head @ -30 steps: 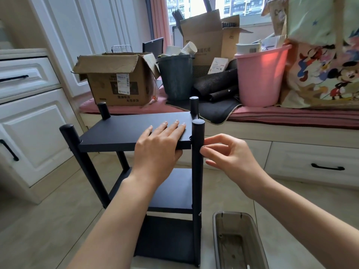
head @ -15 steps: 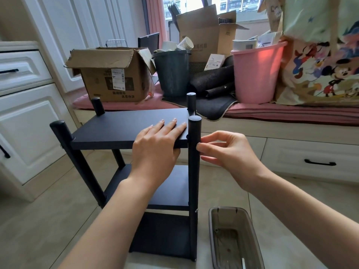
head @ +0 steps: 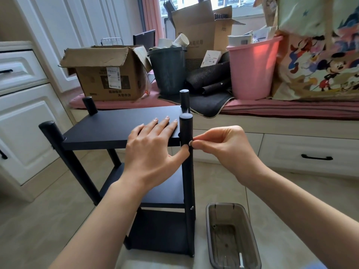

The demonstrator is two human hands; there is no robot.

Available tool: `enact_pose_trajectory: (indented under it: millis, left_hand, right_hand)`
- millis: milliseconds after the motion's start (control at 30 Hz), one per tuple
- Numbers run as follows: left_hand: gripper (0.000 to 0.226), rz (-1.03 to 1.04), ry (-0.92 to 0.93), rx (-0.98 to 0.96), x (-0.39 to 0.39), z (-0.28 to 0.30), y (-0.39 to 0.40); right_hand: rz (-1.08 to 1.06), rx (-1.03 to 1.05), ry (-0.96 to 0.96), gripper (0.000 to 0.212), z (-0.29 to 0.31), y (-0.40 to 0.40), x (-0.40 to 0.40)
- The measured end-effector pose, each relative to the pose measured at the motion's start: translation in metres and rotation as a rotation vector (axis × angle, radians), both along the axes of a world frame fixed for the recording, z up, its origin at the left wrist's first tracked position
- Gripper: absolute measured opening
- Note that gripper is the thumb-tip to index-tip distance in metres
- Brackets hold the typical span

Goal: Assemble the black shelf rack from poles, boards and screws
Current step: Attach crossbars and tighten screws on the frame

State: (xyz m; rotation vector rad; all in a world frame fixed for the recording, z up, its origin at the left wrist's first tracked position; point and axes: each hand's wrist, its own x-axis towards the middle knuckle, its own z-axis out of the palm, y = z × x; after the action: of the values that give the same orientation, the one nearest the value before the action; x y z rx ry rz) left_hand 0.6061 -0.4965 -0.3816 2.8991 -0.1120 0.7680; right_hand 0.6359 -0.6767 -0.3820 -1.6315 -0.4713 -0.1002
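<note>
Shelf rack [head: 136, 171] stands upright on the tiled floor before the window seat, three boards already between its four poles. Left hand [head: 153, 144] lies flat on the top board [head: 120, 125], fingers straight and spread, thumb against the near right pole [head: 186, 152], likely to keep board and pole lined up. Right hand [head: 223, 148] pinches a small screw [head: 191, 142] at the pole's side, level with the board's edge, apparently to start it by hand. A grey plastic tray [head: 250, 230] sits just beside the rack, presumably for fasteners.
</note>
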Motion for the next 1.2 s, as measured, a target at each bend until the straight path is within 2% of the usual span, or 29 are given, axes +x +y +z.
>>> enact_pose_trajectory:
  millis: [133,300,367,633,767,933,1200]
  left_hand:
    - [0.096,0.021,-0.032,-0.01,0.001,-0.001,-0.003]
    - [0.091,0.045,-0.083,-0.001,0.003,-0.004,-0.007]
    - [0.086,0.039,-0.13,-0.015,0.006,-0.006,-0.007]
    - [0.053,0.052,-0.523,-0.045,0.023,-0.037,-0.02]
    - [0.049,0.041,-0.631,-0.031,0.032,-0.045,-0.018]
    - [0.047,0.051,-0.722,-0.012,0.039,-0.051,-0.016]
    - [0.047,0.079,-0.783,0.03,0.044,-0.055,-0.017]
  right_hand:
    - [0.02,-0.011,-0.026,0.012,-0.003,-0.003,0.001]
    - [0.063,-0.063,0.03,0.042,-0.005,-0.008,0.003]
    - [0.084,-0.1,0.055,0.047,-0.005,-0.011,0.005]
    - [0.172,-0.255,0.178,0.029,-0.03,-0.028,0.024]
    - [0.176,-0.377,0.267,0.024,-0.073,-0.049,0.044]
    - [0.195,-0.493,0.445,0.015,-0.157,-0.065,0.065]
    - [0.293,-0.904,0.547,0.021,-0.294,-0.064,0.059]
